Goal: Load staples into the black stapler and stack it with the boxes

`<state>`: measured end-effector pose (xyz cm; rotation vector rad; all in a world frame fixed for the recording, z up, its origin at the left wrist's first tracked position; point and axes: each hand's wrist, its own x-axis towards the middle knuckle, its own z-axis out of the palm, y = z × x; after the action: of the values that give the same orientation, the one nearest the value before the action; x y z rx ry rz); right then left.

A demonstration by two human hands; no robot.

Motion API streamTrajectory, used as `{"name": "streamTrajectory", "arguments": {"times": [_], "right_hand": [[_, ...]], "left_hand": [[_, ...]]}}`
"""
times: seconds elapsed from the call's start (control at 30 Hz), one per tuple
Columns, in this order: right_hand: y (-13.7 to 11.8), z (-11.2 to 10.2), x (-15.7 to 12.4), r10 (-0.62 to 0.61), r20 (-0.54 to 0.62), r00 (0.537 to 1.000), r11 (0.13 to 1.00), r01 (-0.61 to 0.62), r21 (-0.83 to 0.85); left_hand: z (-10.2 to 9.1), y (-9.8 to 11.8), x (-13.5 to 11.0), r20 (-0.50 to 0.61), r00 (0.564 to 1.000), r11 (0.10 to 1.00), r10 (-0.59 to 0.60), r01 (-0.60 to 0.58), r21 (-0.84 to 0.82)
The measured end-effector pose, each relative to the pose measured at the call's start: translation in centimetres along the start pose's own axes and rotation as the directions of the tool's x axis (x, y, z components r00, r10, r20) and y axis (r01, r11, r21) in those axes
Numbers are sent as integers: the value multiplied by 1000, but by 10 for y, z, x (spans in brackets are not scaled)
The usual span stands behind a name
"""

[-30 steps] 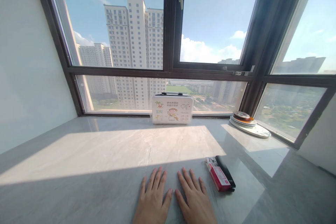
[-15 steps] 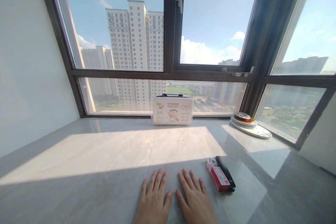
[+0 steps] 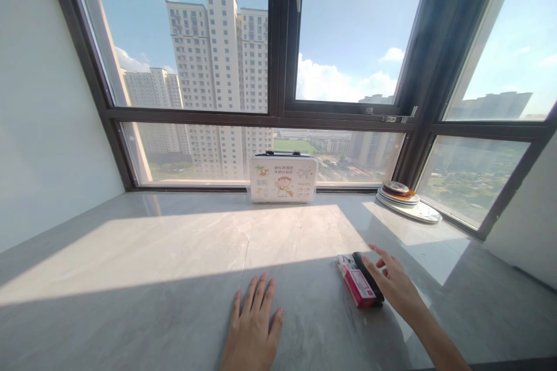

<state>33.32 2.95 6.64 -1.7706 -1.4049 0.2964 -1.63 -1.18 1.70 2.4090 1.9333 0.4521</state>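
My left hand (image 3: 255,324) lies flat on the grey stone sill, fingers spread, holding nothing. My right hand (image 3: 391,281) is at the right side of a long black object that looks like a stapler (image 3: 369,275), partly hidden behind the hand. The thumb reaches over its upper end and the fingers are apart; whether they touch it I cannot tell. Pressed along the left of the black object lies a red-and-white small box (image 3: 359,285) with printing on it.
A white cartoon-printed case (image 3: 284,179) with a black handle stands upright against the window. At the right corner, a stack of round and oval plates (image 3: 407,204) rests on the sill (image 3: 165,255). Dark window frames (image 3: 191,117) and a white wall (image 3: 47,127) border the space.
My right hand has lifted off the sill beside the left hand and moved right and forward to the black object. My left hand stays flat. The view has shifted slightly.
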Motion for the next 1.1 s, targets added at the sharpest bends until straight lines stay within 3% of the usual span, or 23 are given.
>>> {"name": "streamTrajectory", "arguments": {"times": [0.1,0.2,0.4,0.57,0.67,0.87,1.1], "right_hand": [[20,-3,18,-5,335,942,980,-62,188],[13,8,11,-46,438,898,955,-90,284],[-40,54,-31,-54,371,927,918,-100,383],[-96,105,-69,-64,312,948,964,-22,265],[-119,123,-87,-43,218,975,987,8,159],[-108,114,-95,-46,157,987,990,25,136],[-80,110,-99,-22,170,985,972,-19,234]], "left_hand": [[-2,1,0,-1,1000,1000,-8,8,8],[-1,1,0,-17,1000,1000,-5,6,11],[0,-2,0,-40,999,998,-22,19,-64],[-15,5,10,-68,974,930,-217,185,-319],[-25,15,20,-79,942,877,-327,271,-396],[-30,26,20,-204,935,944,-289,243,-223],[-35,5,7,-199,935,921,-292,219,-323]]}}
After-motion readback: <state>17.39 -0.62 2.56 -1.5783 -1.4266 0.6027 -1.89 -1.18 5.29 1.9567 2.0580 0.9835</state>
